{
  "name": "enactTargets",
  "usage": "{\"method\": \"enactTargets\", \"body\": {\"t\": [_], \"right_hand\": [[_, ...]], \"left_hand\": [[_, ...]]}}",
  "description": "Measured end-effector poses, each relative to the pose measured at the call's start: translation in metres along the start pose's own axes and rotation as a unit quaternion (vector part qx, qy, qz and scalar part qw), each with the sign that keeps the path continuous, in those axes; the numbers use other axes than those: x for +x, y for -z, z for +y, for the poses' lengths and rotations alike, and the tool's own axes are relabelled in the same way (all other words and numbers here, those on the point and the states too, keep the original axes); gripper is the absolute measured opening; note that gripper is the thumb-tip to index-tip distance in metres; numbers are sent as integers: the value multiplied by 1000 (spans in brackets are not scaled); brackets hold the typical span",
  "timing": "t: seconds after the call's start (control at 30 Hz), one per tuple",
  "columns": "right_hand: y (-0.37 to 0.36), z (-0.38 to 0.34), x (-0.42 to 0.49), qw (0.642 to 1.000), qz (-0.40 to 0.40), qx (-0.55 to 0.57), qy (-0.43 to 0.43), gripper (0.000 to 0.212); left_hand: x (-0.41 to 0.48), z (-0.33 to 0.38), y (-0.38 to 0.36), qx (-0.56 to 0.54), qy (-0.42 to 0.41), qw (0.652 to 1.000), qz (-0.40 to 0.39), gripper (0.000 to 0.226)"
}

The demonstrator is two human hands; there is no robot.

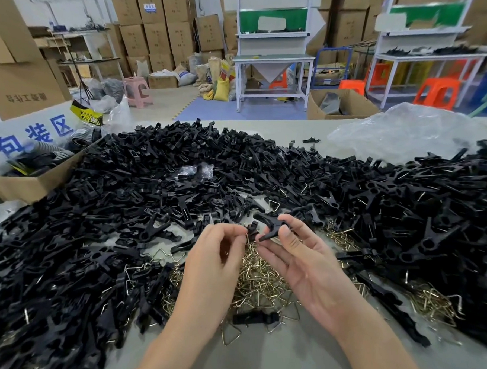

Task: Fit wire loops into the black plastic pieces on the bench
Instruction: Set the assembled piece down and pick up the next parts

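My right hand pinches a black plastic piece between thumb and fingers, forked end pointing up and left. My left hand is closed on a small wire loop at its fingertips, right beside the lower end of that piece. Both hands hover over a heap of brass-coloured wire loops on the bench. A huge pile of loose black plastic pieces covers the bench to the left, behind and to the right.
An open cardboard box stands at the bench's left edge. A crumpled clear plastic bag lies at the back right. A second wire heap sits at the right. Bare grey bench shows between my forearms.
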State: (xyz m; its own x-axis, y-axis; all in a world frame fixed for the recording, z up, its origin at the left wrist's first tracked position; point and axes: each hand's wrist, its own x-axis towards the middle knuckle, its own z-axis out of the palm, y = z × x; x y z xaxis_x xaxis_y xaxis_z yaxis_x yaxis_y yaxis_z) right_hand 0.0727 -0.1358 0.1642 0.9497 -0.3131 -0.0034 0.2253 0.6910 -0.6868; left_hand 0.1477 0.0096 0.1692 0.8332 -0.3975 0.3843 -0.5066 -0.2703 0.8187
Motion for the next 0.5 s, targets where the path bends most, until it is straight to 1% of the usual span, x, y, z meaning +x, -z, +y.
{"method": "enactTargets", "body": {"t": [0.07,0.17,0.23,0.3,0.37,0.43,0.5], "right_hand": [[0,-1,1,999,27,-27,17,29],[2,2,3,995,42,-79,43,21],[2,4,3,990,30,-123,55,19],[3,7,3,984,15,-164,67,32],[5,8,3,980,13,-182,77,43],[7,8,4,979,18,-187,84,47],[8,8,4,977,21,-194,83,49]], "left_hand": [[4,0,2,-75,56,995,20,7],[8,1,4,-224,143,964,24,8],[9,1,4,-263,175,949,14,9],[8,1,3,-243,174,954,6,8],[7,0,2,-165,131,978,9,5],[6,0,4,-113,89,989,18,5],[7,-2,4,-131,88,987,18,6]]}}
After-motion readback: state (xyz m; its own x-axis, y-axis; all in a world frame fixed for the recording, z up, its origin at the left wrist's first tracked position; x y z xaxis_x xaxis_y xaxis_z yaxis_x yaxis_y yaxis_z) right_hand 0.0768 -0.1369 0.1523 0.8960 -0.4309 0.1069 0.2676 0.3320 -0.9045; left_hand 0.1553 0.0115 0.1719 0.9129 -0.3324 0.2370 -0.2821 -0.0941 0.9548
